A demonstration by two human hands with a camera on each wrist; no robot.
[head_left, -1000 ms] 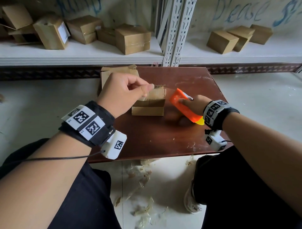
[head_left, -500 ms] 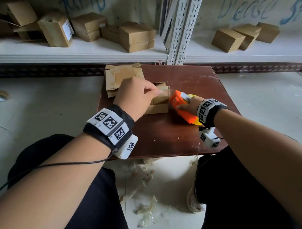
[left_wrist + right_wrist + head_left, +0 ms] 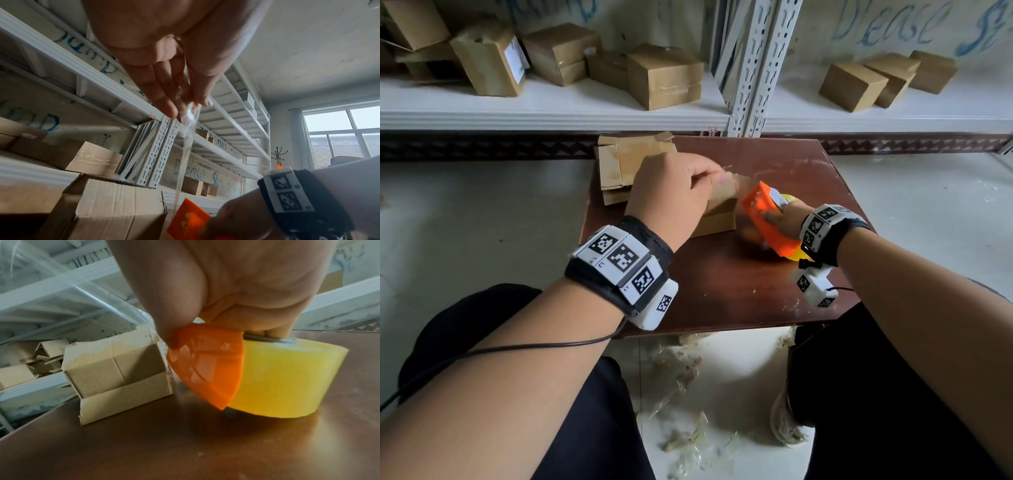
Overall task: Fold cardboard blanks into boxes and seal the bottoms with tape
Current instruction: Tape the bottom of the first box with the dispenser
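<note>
Presently, a small cardboard box (image 3: 717,219) stands near the middle of the bench (image 3: 722,291), its flaps folded shut on top. The left hand (image 3: 671,192) hovers over the box, thumb and fingers (image 3: 162,97) pinching the free end of a clear tape strip (image 3: 185,146). The strip runs taut to an orange tape dispenser (image 3: 767,219) holding a yellow roll (image 3: 287,378), just right of the box. The right hand (image 3: 782,219) grips the dispenser. Flat cardboard blanks (image 3: 623,164) lie at the far left corner.
</note>
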